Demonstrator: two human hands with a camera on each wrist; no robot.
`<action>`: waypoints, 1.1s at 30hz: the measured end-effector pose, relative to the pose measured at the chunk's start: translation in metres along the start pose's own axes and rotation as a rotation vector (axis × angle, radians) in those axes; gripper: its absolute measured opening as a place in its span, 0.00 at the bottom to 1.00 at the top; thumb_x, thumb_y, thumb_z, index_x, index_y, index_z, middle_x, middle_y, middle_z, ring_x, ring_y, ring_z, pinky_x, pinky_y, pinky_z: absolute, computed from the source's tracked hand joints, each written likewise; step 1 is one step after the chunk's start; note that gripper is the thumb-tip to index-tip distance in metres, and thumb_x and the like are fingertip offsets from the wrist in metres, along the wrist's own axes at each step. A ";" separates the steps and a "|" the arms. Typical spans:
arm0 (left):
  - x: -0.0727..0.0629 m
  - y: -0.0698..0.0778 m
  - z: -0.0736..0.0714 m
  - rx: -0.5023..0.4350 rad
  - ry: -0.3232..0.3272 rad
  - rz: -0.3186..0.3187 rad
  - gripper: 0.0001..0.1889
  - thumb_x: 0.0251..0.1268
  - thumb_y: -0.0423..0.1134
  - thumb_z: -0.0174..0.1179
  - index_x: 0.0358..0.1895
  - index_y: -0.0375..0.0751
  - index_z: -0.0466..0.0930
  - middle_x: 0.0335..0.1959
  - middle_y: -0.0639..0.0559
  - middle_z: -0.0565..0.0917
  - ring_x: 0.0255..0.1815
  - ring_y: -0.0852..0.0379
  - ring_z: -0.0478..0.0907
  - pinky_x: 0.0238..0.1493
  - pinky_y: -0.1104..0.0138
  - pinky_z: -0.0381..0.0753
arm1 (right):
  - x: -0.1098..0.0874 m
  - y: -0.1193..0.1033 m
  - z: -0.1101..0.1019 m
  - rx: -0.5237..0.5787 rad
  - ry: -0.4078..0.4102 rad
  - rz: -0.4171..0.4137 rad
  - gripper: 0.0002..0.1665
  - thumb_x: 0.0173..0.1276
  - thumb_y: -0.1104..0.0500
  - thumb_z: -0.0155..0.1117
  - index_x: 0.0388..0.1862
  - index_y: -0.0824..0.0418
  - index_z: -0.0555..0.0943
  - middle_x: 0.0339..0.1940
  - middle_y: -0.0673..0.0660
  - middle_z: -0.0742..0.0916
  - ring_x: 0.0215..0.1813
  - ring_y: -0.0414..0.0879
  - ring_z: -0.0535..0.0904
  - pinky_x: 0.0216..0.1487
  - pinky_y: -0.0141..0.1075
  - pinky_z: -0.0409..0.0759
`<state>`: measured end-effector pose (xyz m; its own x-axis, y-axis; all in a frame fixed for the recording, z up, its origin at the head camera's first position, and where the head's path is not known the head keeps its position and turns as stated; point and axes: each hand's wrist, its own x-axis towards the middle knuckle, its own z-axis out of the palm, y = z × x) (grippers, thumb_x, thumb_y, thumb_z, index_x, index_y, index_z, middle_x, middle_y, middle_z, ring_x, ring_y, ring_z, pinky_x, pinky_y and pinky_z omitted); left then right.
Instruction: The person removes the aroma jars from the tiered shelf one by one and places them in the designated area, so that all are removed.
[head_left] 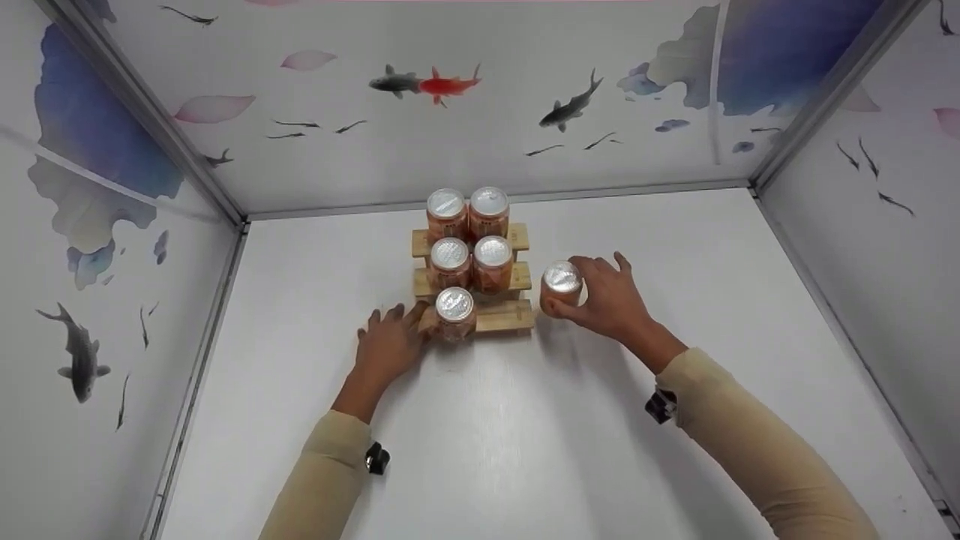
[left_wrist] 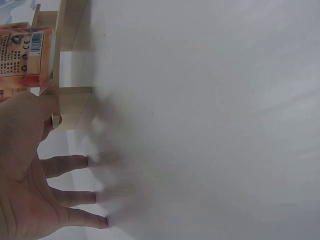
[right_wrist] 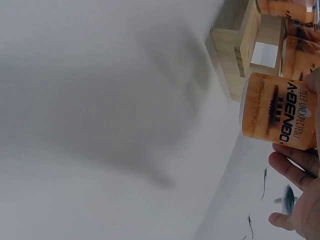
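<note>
My right hand [head_left: 611,300] holds a jar [head_left: 559,289] with a silver lid and orange label, just right of a three-step wooden rack [head_left: 504,319]. In the right wrist view the jar [right_wrist: 275,111] is tilted and raised off the table, its lettering showing. My left hand [head_left: 391,341] grips the left end of the rack's lowest step, thumb and forefinger at the board [left_wrist: 56,120], other fingers spread down to the table. Beside that thumb, a single jar [head_left: 454,306] stands on the lowest step. Two jars [head_left: 471,255] occupy the middle step and two more [head_left: 468,202] the top one.
The rack stands on a white table [head_left: 480,435] near the back wall [head_left: 510,150]. Side panels printed with fish and lotus enclose the table at left [head_left: 112,262] and right [head_left: 862,225]. White tabletop extends to both sides and in front of the rack.
</note>
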<state>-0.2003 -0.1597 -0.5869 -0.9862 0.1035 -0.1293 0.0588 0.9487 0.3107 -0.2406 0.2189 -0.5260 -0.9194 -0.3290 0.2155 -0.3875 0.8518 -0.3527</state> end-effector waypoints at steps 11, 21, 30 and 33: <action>-0.001 -0.001 0.001 0.019 0.002 0.007 0.31 0.85 0.60 0.56 0.85 0.59 0.70 0.80 0.35 0.76 0.79 0.20 0.71 0.67 0.20 0.75 | 0.011 0.024 0.008 0.008 -0.023 0.091 0.46 0.71 0.41 0.79 0.74 0.70 0.75 0.65 0.73 0.88 0.69 0.69 0.84 0.81 0.76 0.64; 0.000 -0.001 -0.001 0.021 -0.012 0.007 0.31 0.86 0.58 0.56 0.86 0.58 0.69 0.81 0.35 0.76 0.80 0.21 0.70 0.68 0.21 0.75 | 0.022 0.035 0.018 0.003 -0.086 0.154 0.48 0.75 0.41 0.76 0.79 0.72 0.72 0.70 0.75 0.85 0.72 0.69 0.82 0.79 0.77 0.64; 0.001 -0.001 0.001 -0.006 -0.013 -0.006 0.32 0.85 0.60 0.57 0.86 0.60 0.69 0.82 0.35 0.75 0.81 0.21 0.69 0.70 0.21 0.73 | 0.025 0.046 0.022 0.019 -0.121 0.219 0.48 0.77 0.43 0.75 0.81 0.72 0.70 0.73 0.74 0.84 0.75 0.69 0.81 0.80 0.78 0.63; 0.001 -0.002 0.002 -0.010 -0.012 -0.009 0.33 0.84 0.61 0.58 0.85 0.61 0.70 0.82 0.34 0.75 0.81 0.19 0.68 0.70 0.20 0.73 | 0.027 0.048 0.024 0.024 -0.125 0.222 0.48 0.78 0.43 0.74 0.81 0.73 0.70 0.72 0.75 0.84 0.75 0.70 0.81 0.80 0.78 0.62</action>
<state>-0.2006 -0.1604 -0.5896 -0.9848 0.0982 -0.1431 0.0482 0.9467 0.3184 -0.2852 0.2409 -0.5593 -0.9828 -0.1838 0.0167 -0.1750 0.8994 -0.4005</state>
